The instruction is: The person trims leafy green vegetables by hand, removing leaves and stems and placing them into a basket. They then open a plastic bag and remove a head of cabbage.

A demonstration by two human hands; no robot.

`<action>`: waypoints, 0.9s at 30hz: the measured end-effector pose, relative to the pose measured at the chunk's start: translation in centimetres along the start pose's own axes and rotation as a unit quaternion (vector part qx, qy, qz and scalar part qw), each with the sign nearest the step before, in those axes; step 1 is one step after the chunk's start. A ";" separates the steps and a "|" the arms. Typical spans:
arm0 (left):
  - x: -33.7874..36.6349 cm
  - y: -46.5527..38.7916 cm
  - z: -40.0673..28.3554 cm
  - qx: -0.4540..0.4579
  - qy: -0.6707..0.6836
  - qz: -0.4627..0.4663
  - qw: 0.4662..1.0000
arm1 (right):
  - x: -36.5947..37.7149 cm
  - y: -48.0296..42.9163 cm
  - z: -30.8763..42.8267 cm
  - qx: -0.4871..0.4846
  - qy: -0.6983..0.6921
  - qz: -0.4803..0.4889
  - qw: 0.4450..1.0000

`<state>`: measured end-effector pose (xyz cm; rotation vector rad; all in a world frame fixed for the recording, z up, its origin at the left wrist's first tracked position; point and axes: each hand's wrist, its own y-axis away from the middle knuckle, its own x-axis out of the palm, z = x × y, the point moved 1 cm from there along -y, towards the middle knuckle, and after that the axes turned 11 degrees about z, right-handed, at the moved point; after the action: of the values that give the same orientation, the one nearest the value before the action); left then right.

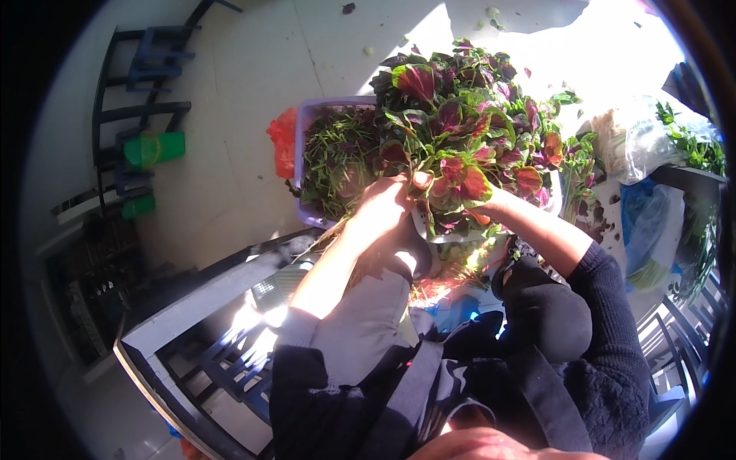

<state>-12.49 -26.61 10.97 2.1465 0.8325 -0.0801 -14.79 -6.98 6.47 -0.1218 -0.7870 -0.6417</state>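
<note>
Bunched stems of red-and-green amaranth leaves point(460, 123) rise before me over a white basket point(560, 195), heaped above its rim. My left hand point(391, 198) is closed around stems at the near left side of the heap, its thumb uppermost; thin roots trail below the wrist. My right hand point(489, 201) reaches beneath the front leaves, which hide most of its fingers, so its grip is unclear. Left of the heap, a lilac plastic basket point(299, 161) holds cut greens and stems point(339, 161).
An orange-red plastic bag point(283, 141) touches the lilac basket's left side. Clear and blue bags point(647, 224) with vegetables are at right. A table edge point(218, 287) runs near my left arm. Fallen stems point(448, 284) lie between my feet. Green bins point(154, 149) and dark stools stand far left.
</note>
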 end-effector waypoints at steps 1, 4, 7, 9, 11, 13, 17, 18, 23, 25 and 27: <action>0.2 -0.2 0.0 -0.070 -0.175 -0.063 0.980 | -1.3 0.4 -0.1 -0.019 0.307 0.004 0.951; 0.8 -0.1 -0.2 -0.113 0.135 -0.125 0.976 | -3.5 -0.5 -3.1 0.076 0.132 -0.034 0.988; 1.1 0.1 -0.9 -0.035 -0.186 -0.110 0.976 | -4.3 0.0 -4.7 0.048 -0.138 0.005 0.989; 1.2 -0.1 -0.9 -0.006 -0.203 -0.103 0.974 | -3.7 0.8 -4.7 0.008 0.098 0.010 0.995; 1.4 -0.4 -0.5 -0.004 -0.282 -0.090 0.955 | -2.4 1.9 -3.9 -0.005 0.435 -0.065 0.898; 1.8 -1.0 0.2 -0.027 -0.367 -0.057 0.928 | -0.9 2.7 -2.8 -0.052 0.423 -0.096 0.900; 3.4 -1.7 2.0 0.002 -0.473 -0.118 0.873 | -0.4 3.1 -1.3 0.120 0.382 -0.062 0.914; 3.5 -1.7 2.4 0.040 -0.548 -0.088 0.831 | -0.5 3.3 -1.1 0.100 0.450 -0.036 0.887; 1.3 -1.3 3.7 0.041 -0.219 -0.100 0.970 | -1.3 5.7 -0.4 0.053 0.566 0.058 0.821; -1.5 -0.8 4.7 -0.215 -0.308 -0.148 0.915 | -2.2 6.3 0.4 0.075 0.453 0.074 0.885; -1.9 -0.4 5.1 -0.236 -0.176 -0.175 0.939 | -4.0 6.1 1.3 0.096 0.293 0.066 0.949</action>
<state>-13.10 -31.05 7.94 1.4623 0.9032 -0.3956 -14.14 0.28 5.40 0.1895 -0.2581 -0.4356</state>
